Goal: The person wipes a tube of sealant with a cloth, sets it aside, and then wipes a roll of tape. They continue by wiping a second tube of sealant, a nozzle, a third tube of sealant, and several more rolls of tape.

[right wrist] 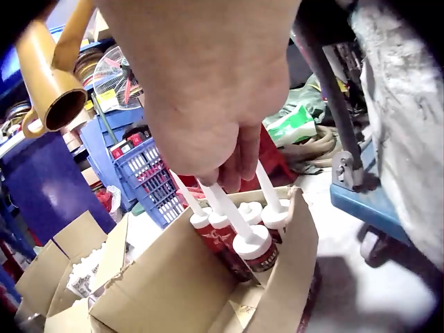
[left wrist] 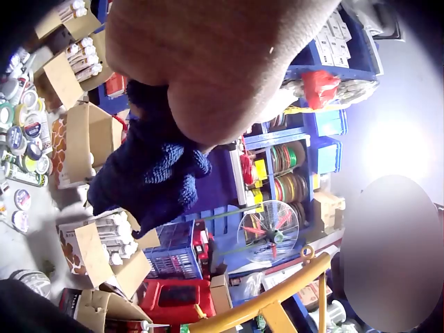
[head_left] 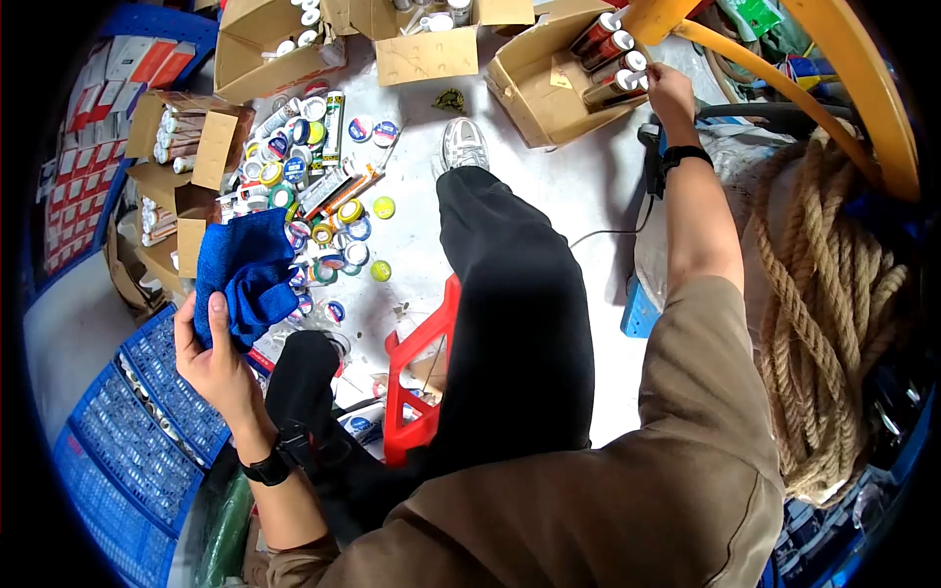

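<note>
My left hand (head_left: 218, 370) holds a crumpled blue cloth (head_left: 245, 279), the thumb in front of it and the fingers behind. In the left wrist view the cloth (left wrist: 149, 170) hangs below the hand. On the far right, my right hand (head_left: 672, 95) reaches over an open cardboard box (head_left: 534, 83). Its curled fingers pinch the white nozzle of a sealant cartridge (head_left: 613, 90). The right wrist view shows several cartridges with white caps (right wrist: 252, 243) and long nozzles standing in one end of this box, below the right hand (right wrist: 215, 118).
Tape rolls and tubes (head_left: 314, 176) lie piled on the floor at left. More open cartons (head_left: 426, 57) stand at the back. A red plastic stool (head_left: 407, 412) is by the legs, a yellow metal frame (head_left: 853, 69) and coiled rope (head_left: 818, 323) at right.
</note>
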Demonstrator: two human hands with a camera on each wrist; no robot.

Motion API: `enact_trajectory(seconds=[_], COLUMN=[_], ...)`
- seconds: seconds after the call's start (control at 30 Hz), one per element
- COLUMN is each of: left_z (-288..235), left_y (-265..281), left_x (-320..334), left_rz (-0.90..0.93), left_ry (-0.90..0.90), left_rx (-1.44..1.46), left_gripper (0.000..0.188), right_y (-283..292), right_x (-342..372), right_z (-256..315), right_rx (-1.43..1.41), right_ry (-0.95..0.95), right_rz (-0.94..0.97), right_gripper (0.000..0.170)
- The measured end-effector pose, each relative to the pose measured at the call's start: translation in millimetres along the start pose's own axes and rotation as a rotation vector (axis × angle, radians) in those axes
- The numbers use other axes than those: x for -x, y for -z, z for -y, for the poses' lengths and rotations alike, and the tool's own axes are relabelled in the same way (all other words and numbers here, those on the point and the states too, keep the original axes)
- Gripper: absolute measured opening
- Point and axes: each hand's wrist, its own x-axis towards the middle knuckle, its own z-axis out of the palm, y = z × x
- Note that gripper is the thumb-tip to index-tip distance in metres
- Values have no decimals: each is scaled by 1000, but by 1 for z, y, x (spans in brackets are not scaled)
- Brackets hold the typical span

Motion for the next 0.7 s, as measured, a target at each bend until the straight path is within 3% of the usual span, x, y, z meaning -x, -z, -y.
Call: enact_trajectory(seconds=[0.17, 0.33, 0.7], left_z=[-1, 0, 3], left_y=[-7, -14, -18], left_x=[2, 4, 7], left_rz=[3, 10, -1], left_ry=[10, 14, 44], left_rx=[13, 50, 70], left_gripper=[21, 21, 20], right_y=[3, -1, 11], right_x=[3, 0, 2], right_z=[6, 9, 13], right_rx=[12, 27, 124], right_ry=[-58, 29, 14], right_rz=[-2, -21, 27], right_gripper=[28, 23, 25])
